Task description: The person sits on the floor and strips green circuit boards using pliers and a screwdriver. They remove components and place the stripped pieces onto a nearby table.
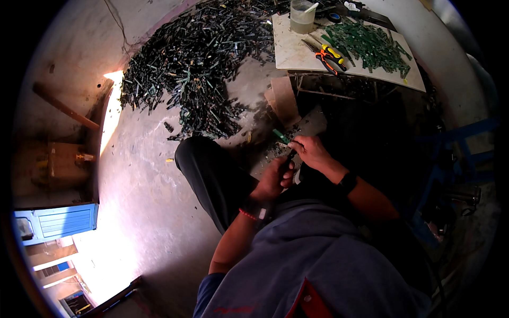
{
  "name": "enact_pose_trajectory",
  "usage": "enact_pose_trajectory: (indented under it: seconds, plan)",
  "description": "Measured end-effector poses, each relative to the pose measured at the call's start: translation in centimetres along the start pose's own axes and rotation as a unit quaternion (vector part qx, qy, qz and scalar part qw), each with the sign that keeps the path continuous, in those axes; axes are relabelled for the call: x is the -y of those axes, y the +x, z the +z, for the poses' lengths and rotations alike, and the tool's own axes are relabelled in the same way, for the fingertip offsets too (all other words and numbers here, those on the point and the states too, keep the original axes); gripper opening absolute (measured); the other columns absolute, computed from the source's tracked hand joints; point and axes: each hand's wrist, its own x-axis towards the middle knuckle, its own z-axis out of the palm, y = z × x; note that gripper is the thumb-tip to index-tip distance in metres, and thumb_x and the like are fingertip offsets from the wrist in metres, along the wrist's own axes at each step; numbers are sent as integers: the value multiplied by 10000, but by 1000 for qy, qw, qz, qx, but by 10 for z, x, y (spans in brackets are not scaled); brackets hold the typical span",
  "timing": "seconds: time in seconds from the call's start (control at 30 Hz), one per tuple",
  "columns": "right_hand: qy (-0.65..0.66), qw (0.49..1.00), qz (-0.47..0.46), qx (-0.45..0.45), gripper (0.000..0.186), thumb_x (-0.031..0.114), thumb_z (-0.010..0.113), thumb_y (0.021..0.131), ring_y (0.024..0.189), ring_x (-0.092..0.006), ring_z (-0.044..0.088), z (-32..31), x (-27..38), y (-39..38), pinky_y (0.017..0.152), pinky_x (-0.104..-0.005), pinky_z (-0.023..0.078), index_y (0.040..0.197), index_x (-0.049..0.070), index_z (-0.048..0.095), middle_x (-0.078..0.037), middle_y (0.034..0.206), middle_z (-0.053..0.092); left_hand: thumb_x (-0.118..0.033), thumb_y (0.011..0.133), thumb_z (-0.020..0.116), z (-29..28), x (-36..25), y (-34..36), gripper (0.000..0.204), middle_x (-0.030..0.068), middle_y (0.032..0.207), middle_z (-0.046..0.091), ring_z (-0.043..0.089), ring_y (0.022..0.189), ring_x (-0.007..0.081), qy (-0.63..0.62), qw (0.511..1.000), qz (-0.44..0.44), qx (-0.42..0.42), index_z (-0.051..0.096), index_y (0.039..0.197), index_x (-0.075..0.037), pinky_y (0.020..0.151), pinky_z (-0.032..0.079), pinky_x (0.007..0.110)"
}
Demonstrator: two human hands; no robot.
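In front of my lap, my right hand (313, 151) pinches a narrow green strip (280, 136) that looks like a piece of circuit board. The strip points away to the upper left. Just below and left of it, my left hand (275, 176) is curled closed around something dark, mostly hidden in shadow and by the fingers. A bit of this dark thing shows between the two hands, which are close together. Under them, small bits and scraps lie on the floor. A brown cardboard piece (284, 100) lies just beyond the hands.
A big heap of dark strips (196, 69) covers the floor ahead. On a low white board (289, 50) are green strips (371, 45), yellow-handled pliers (333, 54), orange-handled pliers (325, 64), a translucent cup (302, 21) and a blue tape roll (334, 17). A blue metal frame (461, 135) stands right.
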Motion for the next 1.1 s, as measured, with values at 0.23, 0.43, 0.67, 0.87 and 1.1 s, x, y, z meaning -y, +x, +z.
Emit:
enact_pose_trajectory:
  seconds: [0.23, 0.43, 0.67, 0.87, 1.1]
  plan:
    - [86, 990, 70, -91, 247, 174, 574, 871, 548, -287, 567, 18, -18, 3, 522, -378, 431, 719, -17, 538, -159, 617, 562, -406, 924, 369, 18, -3, 1, 339, -21, 590, 360, 295, 454, 101, 70, 996, 32, -52, 479, 831, -99, 430, 253, 234]
    - [300, 946, 123, 9, 159, 129, 582, 855, 640, -97, 539, 11, -22, 4, 559, -267, 439, 900, -21, 609, -57, 742, 615, -399, 919, 362, 9, 10, 5, 338, -9, 601, 357, 299, 476, 109, 178, 978, 87, -65, 467, 831, -90, 436, 245, 254]
    - [51, 993, -21, 104, 353, 51, 575, 755, 749, -225, 608, -8, -1, -3, 666, -313, 477, 1099, -26, 573, -165, 889, 623, -400, 902, 395, -1, 2, -2, 317, -25, 603, 364, 311, 477, 96, 22, 998, 27, -54, 496, 850, -104, 423, 242, 228]
    - [-87, 976, -176, 94, 290, 61, 644, 727, 835, -347, 602, -5, -7, -3, 725, -380, 490, 1004, -8, 589, -167, 941, 625, -413, 890, 419, -14, -1, 0, 322, -32, 586, 362, 293, 444, 94, -87, 995, -17, 35, 503, 820, -110, 409, 241, 225]
    - [67, 984, -32, 160, 209, 57, 629, 771, 797, -195, 618, -15, 3, -4, 705, -292, 493, 968, -14, 620, -122, 917, 646, -429, 889, 439, -8, 1, -3, 336, -37, 585, 360, 284, 435, 90, -47, 999, -8, 14, 503, 809, -109, 410, 233, 221]
